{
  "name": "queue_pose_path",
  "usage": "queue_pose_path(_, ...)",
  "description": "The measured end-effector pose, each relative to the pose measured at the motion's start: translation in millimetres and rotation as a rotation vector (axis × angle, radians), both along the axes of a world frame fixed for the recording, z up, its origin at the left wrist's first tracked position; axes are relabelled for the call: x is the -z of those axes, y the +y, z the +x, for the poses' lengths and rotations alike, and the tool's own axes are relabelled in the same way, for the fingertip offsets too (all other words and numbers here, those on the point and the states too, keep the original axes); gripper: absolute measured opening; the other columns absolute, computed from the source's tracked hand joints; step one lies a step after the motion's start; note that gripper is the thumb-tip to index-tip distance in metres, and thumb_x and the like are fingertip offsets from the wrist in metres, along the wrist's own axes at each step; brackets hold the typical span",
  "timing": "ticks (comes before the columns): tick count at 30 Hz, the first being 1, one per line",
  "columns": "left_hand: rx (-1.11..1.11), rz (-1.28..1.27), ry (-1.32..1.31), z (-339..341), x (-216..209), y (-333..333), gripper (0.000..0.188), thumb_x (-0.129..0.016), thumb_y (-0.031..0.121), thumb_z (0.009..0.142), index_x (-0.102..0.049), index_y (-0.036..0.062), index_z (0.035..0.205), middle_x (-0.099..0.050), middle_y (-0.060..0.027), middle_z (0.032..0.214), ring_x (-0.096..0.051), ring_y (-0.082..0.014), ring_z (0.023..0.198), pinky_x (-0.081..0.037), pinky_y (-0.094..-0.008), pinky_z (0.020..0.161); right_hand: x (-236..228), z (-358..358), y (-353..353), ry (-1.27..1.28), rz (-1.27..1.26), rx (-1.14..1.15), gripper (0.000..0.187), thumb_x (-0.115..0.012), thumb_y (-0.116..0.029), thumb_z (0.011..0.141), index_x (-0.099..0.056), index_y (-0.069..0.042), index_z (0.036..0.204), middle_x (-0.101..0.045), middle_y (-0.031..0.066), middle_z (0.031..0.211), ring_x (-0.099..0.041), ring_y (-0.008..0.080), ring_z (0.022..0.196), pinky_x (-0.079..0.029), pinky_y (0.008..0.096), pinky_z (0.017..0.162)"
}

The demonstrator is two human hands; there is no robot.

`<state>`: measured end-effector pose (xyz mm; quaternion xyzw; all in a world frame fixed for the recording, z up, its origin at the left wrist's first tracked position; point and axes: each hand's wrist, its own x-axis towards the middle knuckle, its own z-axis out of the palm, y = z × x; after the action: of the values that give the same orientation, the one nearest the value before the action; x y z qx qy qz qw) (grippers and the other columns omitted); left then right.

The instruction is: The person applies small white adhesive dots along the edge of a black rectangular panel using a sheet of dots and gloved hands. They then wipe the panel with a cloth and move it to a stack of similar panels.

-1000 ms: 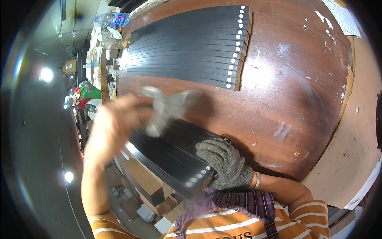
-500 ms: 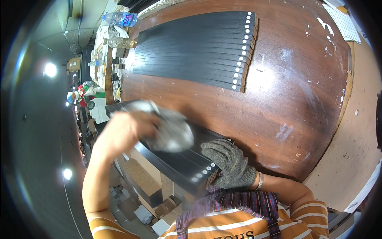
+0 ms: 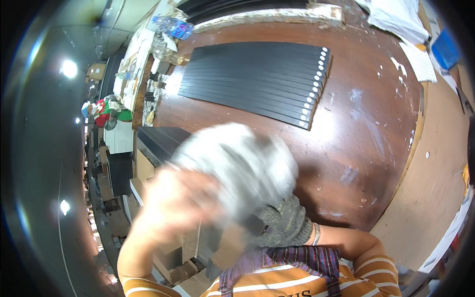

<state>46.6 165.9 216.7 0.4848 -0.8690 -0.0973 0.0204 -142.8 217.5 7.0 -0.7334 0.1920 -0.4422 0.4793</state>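
Note:
My bare left hand [image 3: 180,200] is closed on a whitish-grey cloth [image 3: 242,161], both smeared by motion. The cloth is bunched up over a set of long black boards [image 3: 161,141] laid side by side along the near table edge, and it hides most of them. My right hand [image 3: 284,222], in a dark grey knitted glove, grips the near right end of those boards; its fingertips are covered by the cloth. Farther back lies a second row of black boards [image 3: 252,81] with white round dots along their right ends.
The brown wooden table [image 3: 366,163] has pale scuffs. A plastic bottle [image 3: 173,27] lies at the far left by a cluttered ledge. Cartons [image 3: 185,272] stand below the near edge. At the right are a light board [image 3: 425,198], a blue container [image 3: 445,49] and a white bag [image 3: 396,20].
The left hand and cloth have swung right and nearer, toward the gloved hand, now covering the boards' dotted ends. My view has shifted, showing more of the table's far side.

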Motion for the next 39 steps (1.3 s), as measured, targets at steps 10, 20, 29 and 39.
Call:
queue_pose_path(10, -0.215, -0.129, 0.294, 33.3, 38.0, 73.6, 0.032, -0.071, 0.008, 0.079, -0.073, 0.0113, 0.111, -0.068, -0.0149, 0.116, -0.068, -0.0267, 0.101, -0.056, -0.0393, 0.090, 2.8, 14.0, 1.1, 0.065, -0.161, 0.182, 0.055, -0.074, -0.035, 0.086, -0.061, -0.005, 0.130, -0.059, 0.0198, 0.132, -0.059, 0.0347, 0.121, -0.051, 0.0469, 0.100)
queue_pose_path(20, -0.097, -0.331, 0.199, 67.7, 51.8, 98.7, 0.035, -0.066, 0.004, 0.075, -0.075, 0.0124, 0.108, -0.068, -0.0150, 0.122, -0.065, -0.0296, 0.104, -0.053, -0.0395, 0.087, 11.0, 13.2, 10.9, -0.077, 0.343, -0.032, 0.066, -0.085, -0.035, 0.079, -0.061, -0.004, 0.132, -0.065, 0.0162, 0.129, -0.063, 0.0337, 0.120, -0.049, 0.0460, 0.103)
queue_pose_path(29, -0.547, -0.547, -0.059, 319.3, 138.3, 65.0, 0.044, -0.051, -0.006, 0.077, -0.077, 0.0102, 0.107, -0.069, -0.0129, 0.126, -0.064, -0.0361, 0.112, -0.048, -0.0433, 0.095, -14.6, 8.7, 16.3, 0.030, 0.200, 0.167, 0.061, -0.089, -0.027, 0.074, -0.065, -0.001, 0.123, -0.066, 0.0166, 0.126, -0.065, 0.0277, 0.117, -0.053, 0.0394, 0.098)
queue_pose_path(39, 0.073, -0.544, 0.273, 196.7, 102.7, 106.6, 0.021, -0.060, 0.009, 0.083, -0.073, 0.0131, 0.098, -0.073, -0.0077, 0.107, -0.070, -0.0252, 0.094, -0.057, -0.0412, 0.084, -90.6, -7.2, -6.5, 0.384, 0.330, 0.197, 0.093, -0.090, -0.044, 0.070, -0.054, 0.001, 0.142, -0.059, 0.0180, 0.142, -0.057, 0.0313, 0.131, -0.045, 0.0438, 0.110)
